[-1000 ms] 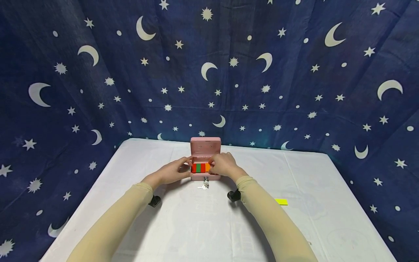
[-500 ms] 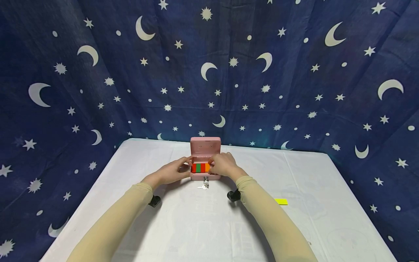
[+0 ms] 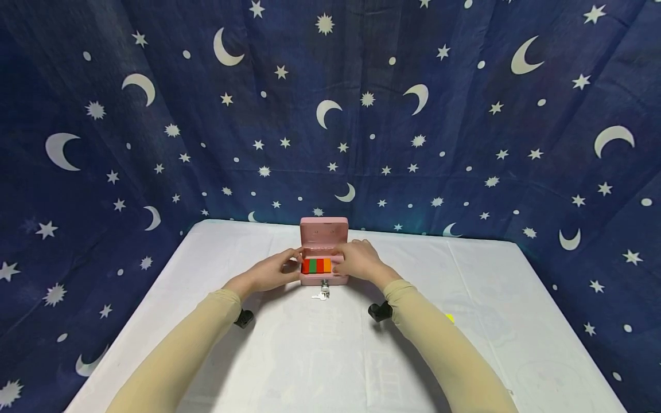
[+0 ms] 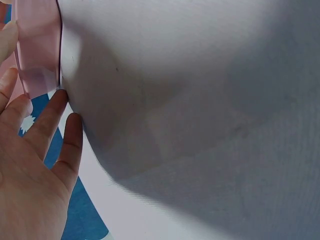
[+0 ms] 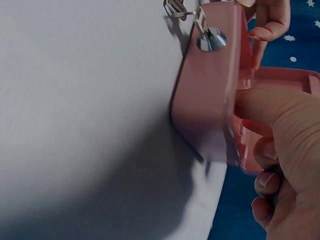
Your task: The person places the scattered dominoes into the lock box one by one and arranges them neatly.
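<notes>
A: Since the earlier frame your right hand [image 3: 358, 261] has shifted right, off the orange block, and your right forearm now covers most of the yellow piece [image 3: 450, 317] lying on the counter [image 3: 289, 344].

B: Confirm the position of the box.

A: The pink metal cash box [image 3: 324, 252] sits on the white counter at its far middle, lid raised upright. Red, green and orange blocks [image 3: 317, 265] lie side by side inside it.

B: State of your hands?

A: Your right hand grips the right end of the box: the thumb presses over the front rim and the fingers curl at the side. Your left hand [image 3: 273, 271] rests against the left end, fingers nearly straight, thumb and forefinger touching the rim.

B: The lock?

A: A key [image 5: 200, 22] stands in the front lock, with its ring [image 3: 318, 296] lying on the counter just before the box.
</notes>
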`<action>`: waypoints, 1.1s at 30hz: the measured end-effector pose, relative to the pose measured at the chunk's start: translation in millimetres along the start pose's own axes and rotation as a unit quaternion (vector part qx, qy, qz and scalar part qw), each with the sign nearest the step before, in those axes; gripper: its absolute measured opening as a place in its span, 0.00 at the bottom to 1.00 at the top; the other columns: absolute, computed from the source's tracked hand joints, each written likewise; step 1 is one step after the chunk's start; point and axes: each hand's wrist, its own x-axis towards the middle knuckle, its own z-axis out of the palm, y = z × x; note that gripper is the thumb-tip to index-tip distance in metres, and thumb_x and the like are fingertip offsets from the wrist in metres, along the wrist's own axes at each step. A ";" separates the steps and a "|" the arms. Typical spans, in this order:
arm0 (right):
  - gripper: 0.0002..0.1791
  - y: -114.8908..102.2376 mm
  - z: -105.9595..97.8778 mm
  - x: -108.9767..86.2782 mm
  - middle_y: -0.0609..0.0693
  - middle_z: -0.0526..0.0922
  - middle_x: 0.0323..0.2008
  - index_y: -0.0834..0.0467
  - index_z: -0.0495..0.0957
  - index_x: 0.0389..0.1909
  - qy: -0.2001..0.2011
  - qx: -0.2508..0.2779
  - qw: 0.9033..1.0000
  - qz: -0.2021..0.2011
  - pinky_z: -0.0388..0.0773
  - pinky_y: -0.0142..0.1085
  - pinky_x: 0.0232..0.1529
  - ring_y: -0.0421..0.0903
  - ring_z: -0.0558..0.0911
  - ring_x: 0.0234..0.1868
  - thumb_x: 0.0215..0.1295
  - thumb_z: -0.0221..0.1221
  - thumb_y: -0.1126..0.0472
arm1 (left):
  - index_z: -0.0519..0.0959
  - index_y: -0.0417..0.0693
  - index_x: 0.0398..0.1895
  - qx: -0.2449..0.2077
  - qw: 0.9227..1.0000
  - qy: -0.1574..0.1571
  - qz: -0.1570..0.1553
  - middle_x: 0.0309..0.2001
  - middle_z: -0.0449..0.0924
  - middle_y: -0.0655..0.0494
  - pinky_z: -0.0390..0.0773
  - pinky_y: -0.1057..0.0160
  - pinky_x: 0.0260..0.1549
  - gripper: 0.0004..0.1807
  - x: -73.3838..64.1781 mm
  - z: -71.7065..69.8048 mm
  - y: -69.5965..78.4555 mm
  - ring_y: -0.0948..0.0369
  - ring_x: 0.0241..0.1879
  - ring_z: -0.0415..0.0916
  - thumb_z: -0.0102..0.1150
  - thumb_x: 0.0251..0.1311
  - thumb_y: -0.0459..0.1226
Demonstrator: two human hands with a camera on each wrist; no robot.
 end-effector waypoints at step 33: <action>0.21 127.3 -32.8 -144.9 0.38 0.73 0.25 0.52 0.85 0.55 0.055 0.030 0.997 0.040 0.60 0.42 0.36 0.44 0.67 0.33 0.62 0.70 0.50 | 0.71 0.59 0.53 -0.005 1.000 0.000 -0.002 0.77 0.60 0.62 0.66 0.46 0.67 0.21 2.1 1.0 -1.2 0.55 0.68 0.70 0.64 0.65 0.56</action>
